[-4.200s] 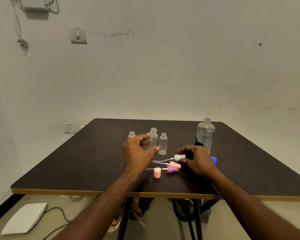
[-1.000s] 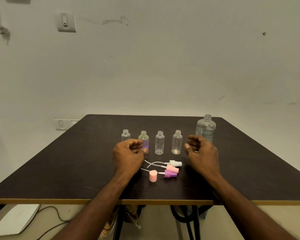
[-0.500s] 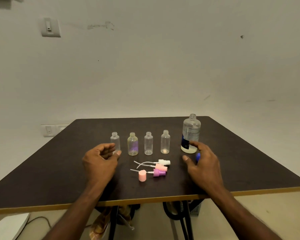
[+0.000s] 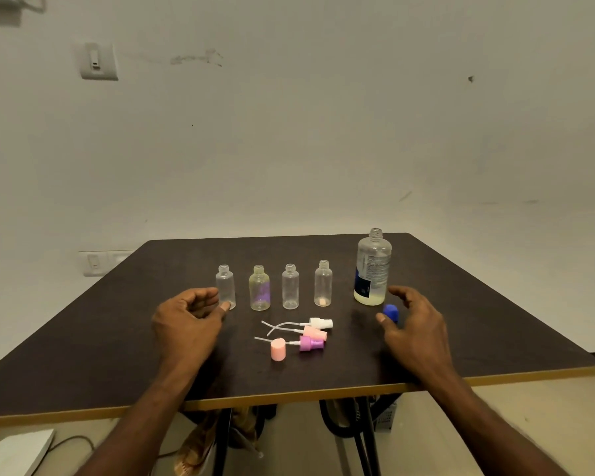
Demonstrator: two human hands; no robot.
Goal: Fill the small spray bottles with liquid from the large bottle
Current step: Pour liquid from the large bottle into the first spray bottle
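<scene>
Standing in a row across a dark brown table are four small clear spray bottles, all upright with their necks uncapped: the first bottle at the left, the yellowish second bottle, the third bottle, and the fourth bottle. To the right of the row stands the large bottle, clear plastic with a dark label, also uncapped, holding a shallow layer of pale liquid at the bottom. Just in front of it lies its blue cap.

Nearer the person, between the hands, lie three spray tops with thin dip tubes: a white spray top, a pink spray top and a purple spray top, plus a pink cover cap.

The left hand hovers with fingers loosely curled, holding nothing, its thumb tip just beside the first bottle's base. The right hand is spread and relaxed, empty, just right of the large bottle with the blue cap between thumb and fingers.
</scene>
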